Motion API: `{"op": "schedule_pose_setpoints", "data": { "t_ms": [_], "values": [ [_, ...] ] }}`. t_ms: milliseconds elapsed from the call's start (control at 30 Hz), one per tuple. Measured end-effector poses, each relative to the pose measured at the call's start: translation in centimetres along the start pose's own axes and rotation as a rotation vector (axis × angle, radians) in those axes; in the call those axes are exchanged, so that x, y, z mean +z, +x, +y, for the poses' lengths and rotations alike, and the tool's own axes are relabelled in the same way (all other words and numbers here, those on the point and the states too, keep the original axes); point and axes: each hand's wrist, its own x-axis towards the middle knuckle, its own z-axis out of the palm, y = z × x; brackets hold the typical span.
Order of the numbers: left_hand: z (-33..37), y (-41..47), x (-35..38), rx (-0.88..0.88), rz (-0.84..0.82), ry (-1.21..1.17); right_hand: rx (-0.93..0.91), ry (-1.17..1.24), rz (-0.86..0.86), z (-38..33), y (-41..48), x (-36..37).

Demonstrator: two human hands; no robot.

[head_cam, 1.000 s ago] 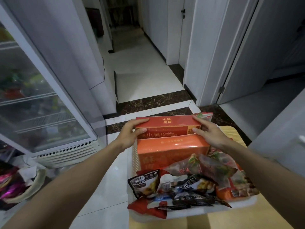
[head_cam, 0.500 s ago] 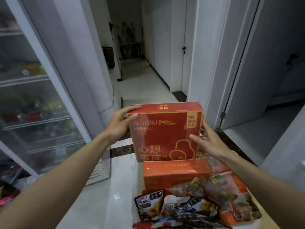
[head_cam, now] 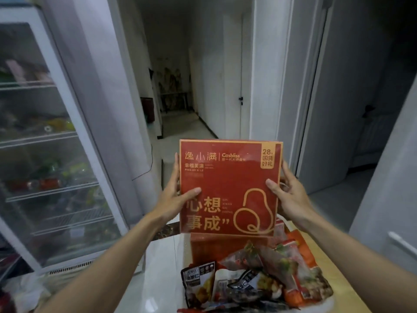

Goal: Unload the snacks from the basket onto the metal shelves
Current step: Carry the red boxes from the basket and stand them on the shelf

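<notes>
Above the basket (head_cam: 185,249), one flat red box (head_cam: 230,188) stands upright. Two hands pinch its side edges, left hand (head_cam: 173,199) and right hand (head_cam: 291,197), thumbs in front. One orange box (head_cam: 203,249) and several packets (head_cam: 248,281) lie below. One glass-door cooler (head_cam: 45,154) stands left, with an open hallway (head_cam: 180,123) far beyond.

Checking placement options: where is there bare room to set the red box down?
Bare: the wooden tabletop strip right of the basket, and the tiled floor between the basket and the glass-door fridge. Crowded: the basket, heaped with snack packets, and the fridge shelves behind glass. Left hand and right hand grip the red box.
</notes>
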Motion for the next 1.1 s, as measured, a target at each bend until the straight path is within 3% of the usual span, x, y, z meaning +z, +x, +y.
{"op": "schedule_pose_setpoints", "data": {
  "t_ms": [133,267,467,667,1100],
  "values": [
    [0.3,-2.7,1.5,0.07,-0.028,-0.081,-0.086,-0.093,0.005,-2.6,-4.8,-1.0],
    [1.3,-5.7,2.0,0.147,-0.065,-0.059,-0.113,-0.336,-0.087,-5.2,-11.0,-1.3],
    [2.2,-11.8,2.6,0.246,-0.202,0.156,-0.094,-0.491,0.043,-8.1,-20.8,-1.4],
    [6.5,-17.2,5.3,0.278,-0.395,0.118,-0.072,-0.465,0.18,-12.3,-31.3,-2.9],
    [20.2,-27.2,23.5,0.512,-0.713,-0.06,-0.011,-0.716,0.462,-23.7,-53.5,-16.2]
  ]
}}
